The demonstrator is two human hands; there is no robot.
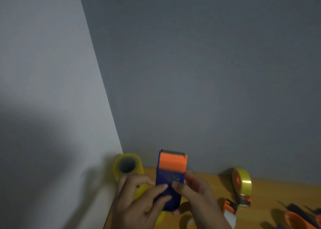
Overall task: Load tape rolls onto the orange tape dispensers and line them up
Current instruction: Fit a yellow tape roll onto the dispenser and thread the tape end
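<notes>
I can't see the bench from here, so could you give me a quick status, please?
Both hands, left and right, grip the blue-and-orange dispenser. One loaded dispenser stands right. Nothing obstructing.

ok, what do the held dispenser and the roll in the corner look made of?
Orange-and-blue handheld tape dispenser: looks like moulded plastic with a matte finish and flat colour; the thin dark strip at its top edge is probably a metal cutter. Yellowish translucent tape roll by the wall: likely clear plastic film, glossy, wound on a greyish core.

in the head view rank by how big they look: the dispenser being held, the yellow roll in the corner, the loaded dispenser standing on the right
1. held dispenser
2. corner yellow roll
3. loaded dispenser on the right

The last two look close, and nearness to the camera blurs it.
</notes>
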